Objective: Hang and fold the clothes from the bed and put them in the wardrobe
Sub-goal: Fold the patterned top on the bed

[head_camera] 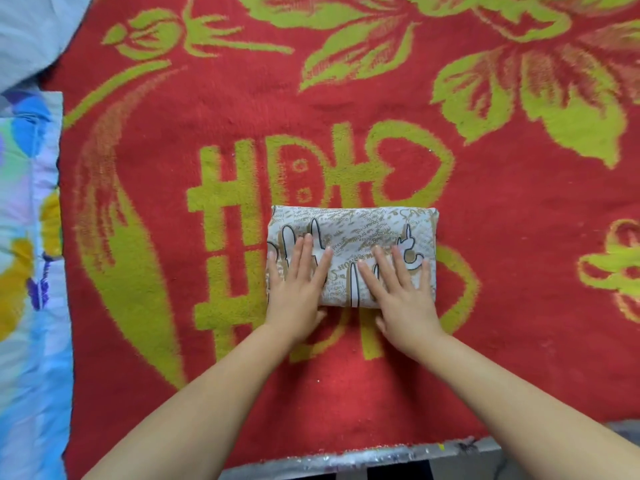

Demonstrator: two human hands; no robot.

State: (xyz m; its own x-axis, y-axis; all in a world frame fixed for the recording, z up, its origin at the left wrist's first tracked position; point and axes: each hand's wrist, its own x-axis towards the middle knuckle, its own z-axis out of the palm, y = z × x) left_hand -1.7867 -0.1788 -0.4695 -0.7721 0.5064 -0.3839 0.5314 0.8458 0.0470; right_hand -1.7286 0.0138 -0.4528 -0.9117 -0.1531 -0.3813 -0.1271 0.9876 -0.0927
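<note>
A folded cloth (356,237) lies in a neat block in the middle of the bed. It is white with gold writing and dark outlines printed on it.

Both hands lie flat on top of it. The left hand (298,285) covers the left part of the cloth. Its fingers are straight and a little spread, and they press down on the cloth. The right hand (403,289) covers the right part. Its fingers are straight and spread too, and they also press down. No finger curls round the cloth or pinches it. The heels of both hands hang just past the near edge of the cloth, over the blanket. The far part of the cloth sticks out beyond the fingertips.

Under the cloth is a fuzzy red blanket (485,341) with big yellow-green flowers, leaves and letters on it. At the left side lies a light blue quilt (31,341) with coloured blotches. In the top left corner is a pale blue pillow (31,32). A grey edge (363,459) shows at the bottom, just past the blanket.
</note>
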